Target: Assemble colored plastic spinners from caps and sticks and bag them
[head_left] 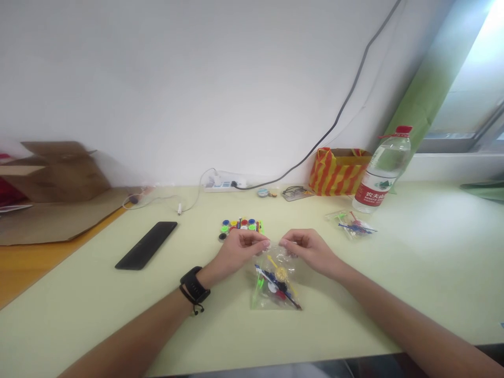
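Observation:
A clear plastic bag (258,302) of small coloured plastic parts lies at the middle front of the table. Inside it are thin sticks and round pieces in yellow, blue, white, red, green and black. My left hand (242,249) pinches the bag's far edge on the left. Opposite it, a short gap away, my right hand (309,252) pinches the same edge on the right. Behind my left hand sits a group of coloured round pieces (252,222), partly covered by my fingers. A second clear bag with coloured sticks (356,227) rests to the right, beyond my right hand.
A black flat object (147,245) lies left on the pale table (205,336). Along the wall stand a power strip (224,185), a striped bag (334,172) and a large water bottle (381,170). A cardboard box (65,173) is at far left. A dark cable (346,100) hangs across the wall.

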`<state>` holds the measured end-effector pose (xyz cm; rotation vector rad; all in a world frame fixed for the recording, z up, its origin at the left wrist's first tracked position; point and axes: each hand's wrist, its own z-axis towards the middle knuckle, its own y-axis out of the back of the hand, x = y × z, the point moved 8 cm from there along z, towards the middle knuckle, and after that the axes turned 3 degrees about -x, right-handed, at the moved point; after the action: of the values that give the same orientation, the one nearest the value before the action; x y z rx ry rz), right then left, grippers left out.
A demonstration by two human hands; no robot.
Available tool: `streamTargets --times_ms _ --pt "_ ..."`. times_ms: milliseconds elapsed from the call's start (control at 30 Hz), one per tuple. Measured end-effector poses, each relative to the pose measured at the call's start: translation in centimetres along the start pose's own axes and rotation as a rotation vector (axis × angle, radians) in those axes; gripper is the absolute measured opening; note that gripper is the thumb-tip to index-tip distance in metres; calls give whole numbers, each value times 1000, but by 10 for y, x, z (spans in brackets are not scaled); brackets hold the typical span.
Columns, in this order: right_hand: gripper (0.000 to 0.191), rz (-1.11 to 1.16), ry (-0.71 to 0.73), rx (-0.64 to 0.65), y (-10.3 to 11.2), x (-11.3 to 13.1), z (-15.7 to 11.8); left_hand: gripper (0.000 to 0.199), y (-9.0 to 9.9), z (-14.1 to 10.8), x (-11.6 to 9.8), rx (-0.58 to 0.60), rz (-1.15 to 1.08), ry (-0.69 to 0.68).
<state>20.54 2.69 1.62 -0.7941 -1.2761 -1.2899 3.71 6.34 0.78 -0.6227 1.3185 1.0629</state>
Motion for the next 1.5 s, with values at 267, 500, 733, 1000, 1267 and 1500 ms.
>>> streamTargets --times_ms 267,500,733,1000,1267,1500 --pt "32 12 -18 -23 10 -6 1 22 5 2 1 10 9 -2" --pt "32 67 -29 -17 17 -6 3 22 12 4 7 -18 -32 15" --pt "34 134 -45 -54 20 -12 4 25 15 6 7 -52 -51 -1" --pt "35 156 -59 -91 19 -15 5 29 15 7 7 -50 -20 -13" --pt "31 180 -86 -146 27 -18 3 27 20 8 6 -32 -65 -21" --pt "27 284 -116 -145 28 -27 4 26 21 9 2 -44 -76 -72"
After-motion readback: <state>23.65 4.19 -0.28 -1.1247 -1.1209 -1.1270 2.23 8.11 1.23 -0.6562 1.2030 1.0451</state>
